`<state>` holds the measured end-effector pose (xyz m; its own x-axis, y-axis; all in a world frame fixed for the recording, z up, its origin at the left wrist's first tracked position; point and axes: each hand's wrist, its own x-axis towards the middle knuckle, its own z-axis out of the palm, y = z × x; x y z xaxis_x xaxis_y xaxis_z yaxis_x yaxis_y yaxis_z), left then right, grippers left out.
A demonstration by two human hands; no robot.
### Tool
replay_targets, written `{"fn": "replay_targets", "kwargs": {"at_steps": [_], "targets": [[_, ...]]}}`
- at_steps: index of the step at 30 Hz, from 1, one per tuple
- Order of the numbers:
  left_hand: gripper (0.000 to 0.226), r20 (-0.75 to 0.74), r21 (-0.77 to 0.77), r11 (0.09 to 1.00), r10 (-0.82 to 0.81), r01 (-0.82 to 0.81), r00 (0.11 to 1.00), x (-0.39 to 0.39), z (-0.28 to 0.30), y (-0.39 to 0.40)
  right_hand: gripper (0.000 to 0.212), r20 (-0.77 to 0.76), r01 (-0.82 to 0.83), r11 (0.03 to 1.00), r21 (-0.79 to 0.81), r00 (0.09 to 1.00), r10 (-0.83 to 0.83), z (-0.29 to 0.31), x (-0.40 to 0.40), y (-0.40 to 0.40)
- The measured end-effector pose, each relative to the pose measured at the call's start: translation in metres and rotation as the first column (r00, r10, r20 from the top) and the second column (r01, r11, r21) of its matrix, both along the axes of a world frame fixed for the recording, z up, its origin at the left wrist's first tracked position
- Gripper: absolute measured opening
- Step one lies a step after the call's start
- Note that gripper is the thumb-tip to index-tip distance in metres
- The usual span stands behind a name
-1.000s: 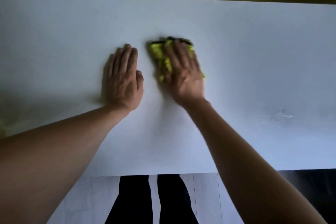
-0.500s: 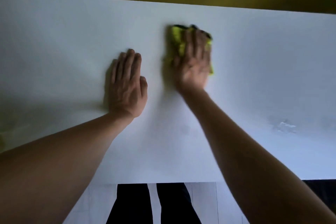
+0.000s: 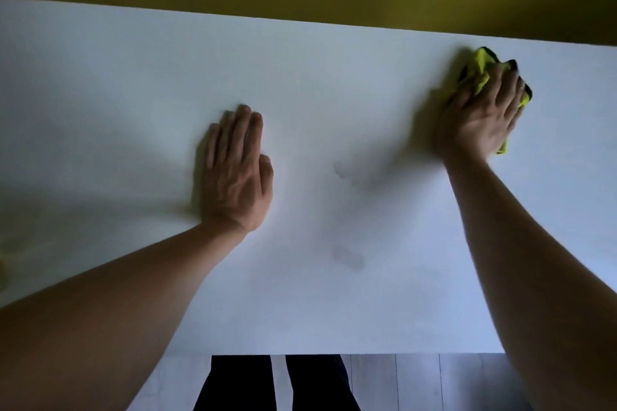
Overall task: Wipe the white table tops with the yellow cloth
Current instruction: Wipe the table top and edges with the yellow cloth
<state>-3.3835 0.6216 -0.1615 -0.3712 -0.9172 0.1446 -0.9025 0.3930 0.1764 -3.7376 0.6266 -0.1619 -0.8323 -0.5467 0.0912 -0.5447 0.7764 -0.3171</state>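
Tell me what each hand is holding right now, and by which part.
The right hand presses the bunched yellow cloth flat against the table top, fingers spread over its middle. The left hand rests flat, holding nothing.

The table top (image 3: 140,83) is seen as a smooth, matt white surface, marked by faint dull smears (image 3: 347,257) toward 6 o'clock. The yellow cloth (image 3: 477,77) at 2 o'clock appears soft, crumpled and fuzzy, edged in dark trim.

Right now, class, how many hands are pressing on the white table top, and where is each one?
2. The left hand lies flat on the bare white table top near the middle; the right hand presses the yellow cloth at the far right.
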Motion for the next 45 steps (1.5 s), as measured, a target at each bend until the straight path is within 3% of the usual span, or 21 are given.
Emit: {"fn": "replay_targets", "kwargs": {"at_steps": [2, 4, 8, 11, 13, 15, 17, 20, 24, 27, 29, 34, 36, 38, 41, 45], "targets": [[0.06, 0.001, -0.002, 1.0, 0.0, 0.0, 1.0, 0.0, 0.0, 0.0, 0.064, 0.004, -0.012, 1.0, 0.02, 1.0, 0.012, 0.002, 0.021, -0.017], [0.06, -0.005, -0.009, 1.0, 0.001, -0.001, 1.0, -0.001, 0.0, 0.0, 0.067, 0.008, -0.248, 0.968, 0.035, 0.969, 0.248, -0.001, 0.064, -0.041], [0.059, -0.018, -0.028, 1.0, -0.003, 0.002, 1.0, 0.0, -0.002, 0.001, 0.074, -0.003, -0.694, 0.719, -0.017, 0.72, 0.694, 0.005, 0.176, -0.098], [0.059, 0.006, -0.027, 1.0, 0.008, -0.008, 1.0, 0.001, -0.002, 0.0, 0.063, -0.026, -0.867, 0.496, 0.037, 0.496, 0.868, 0.011, 0.221, -0.129], [0.06, 0.0, -0.026, 1.0, 0.0, 0.0, 1.0, 0.001, -0.002, 0.0, 0.061, -0.033, -0.906, 0.421, 0.042, 0.42, 0.907, 0.008, 0.22, -0.134], [0.06, -0.003, -0.025, 1.0, -0.005, 0.005, 1.0, 0.001, -0.001, 0.0, 0.062, -0.011, -0.893, 0.451, 0.011, 0.45, 0.893, 0.005, 0.202, -0.129], [0.059, -0.006, -0.021, 1.0, -0.002, 0.002, 1.0, 0.001, 0.0, -0.001, 0.066, -0.013, -0.796, 0.601, -0.072, 0.603, 0.798, 0.002, 0.164, -0.118], [0.059, -0.002, -0.019, 1.0, -0.006, 0.006, 1.0, 0.0, -0.001, -0.001, 0.072, -0.015, -0.548, 0.835, -0.046, 0.836, 0.548, 0.002, 0.066, -0.084], [0.059, -0.015, -0.027, 1.0, -0.005, 0.005, 1.0, -0.001, -0.003, 0.0, 0.066, 0.031, -0.182, 0.983, 0.015, 0.983, 0.181, 0.006, -0.03, -0.039], [0.059, -0.02, -0.023, 1.0, -0.011, 0.01, 1.0, 0.0, -0.004, 0.0, 0.064, 0.017, -0.083, 0.997, 0.007, 0.996, 0.083, 0.006, -0.019, -0.043], [0.06, -0.018, -0.017, 1.0, -0.009, 0.009, 1.0, 0.0, -0.004, -0.001, 0.066, 0.003, -0.245, 0.969, 0.008, 0.97, 0.245, 0.006, 0.019, -0.057], [0.059, -0.001, -0.016, 1.0, -0.009, 0.009, 1.0, 0.003, -0.005, -0.001, 0.065, -0.085, -0.73, 0.673, -0.122, 0.683, 0.725, 0.005, 0.184, -0.08], [0.056, -0.005, -0.031, 1.0, -0.002, 0.001, 1.0, 0.004, -0.007, -0.001, 0.063, -0.059, -0.802, 0.591, -0.083, 0.596, 0.801, 0.008, 0.222, -0.076], [0.058, -0.017, -0.016, 1.0, 0.007, -0.007, 1.0, 0.004, -0.006, -0.003, 0.062, -0.071, -0.821, 0.565, -0.077, 0.57, 0.818, 0.005, 0.214, -0.075], [0.062, -0.015, -0.004, 1.0, -0.017, 0.016, 1.0, 0.002, -0.004, -0.005, 0.065, -0.062, -0.723, 0.683, -0.104, 0.69, 0.721, -0.003, 0.16, -0.056], [0.062, -0.023, 0.03, 0.999, -0.016, 0.017, 1.0, 0.003, -0.003, -0.001, 0.06, -0.045, -0.469, 0.88, -0.071, 0.883, 0.467, -0.004, 0.064, 0.015]]}}
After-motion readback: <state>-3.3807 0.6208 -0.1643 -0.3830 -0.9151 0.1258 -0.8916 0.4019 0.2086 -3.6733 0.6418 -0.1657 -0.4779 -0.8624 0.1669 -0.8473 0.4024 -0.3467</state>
